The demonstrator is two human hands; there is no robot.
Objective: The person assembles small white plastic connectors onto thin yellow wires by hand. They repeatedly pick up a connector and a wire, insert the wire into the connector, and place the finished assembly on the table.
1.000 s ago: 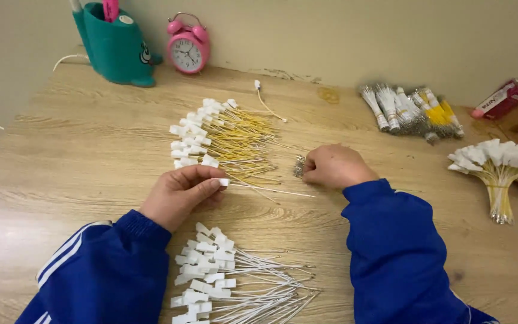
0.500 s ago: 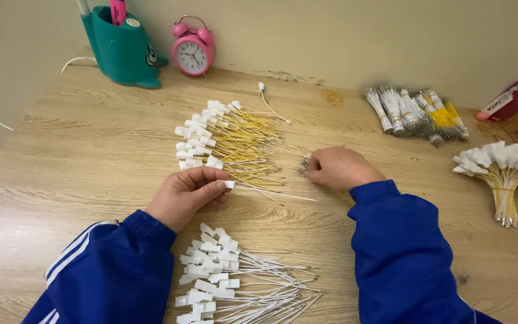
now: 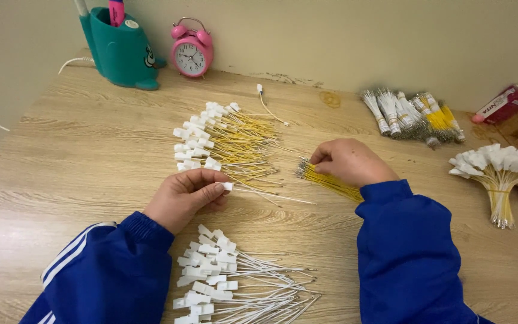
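Pinching a white tag (image 3: 227,186) with its thin wire trailing right across the worktop (image 3: 91,144), the left hand (image 3: 184,195) faces the right hand (image 3: 349,162), whose grip closes on a yellow wire bundle (image 3: 325,179) pointing left toward it.

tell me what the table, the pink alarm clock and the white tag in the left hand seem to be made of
The light wood-grain table looks like laminate or sealed wood: printed-looking grain, soft sheen. The round pink alarm clock seems painted metal or glossy plastic, going by its highlights; which one is unclear. The small white tag on a thin wire, pinched by the left hand, looks like matte moulded plastic.
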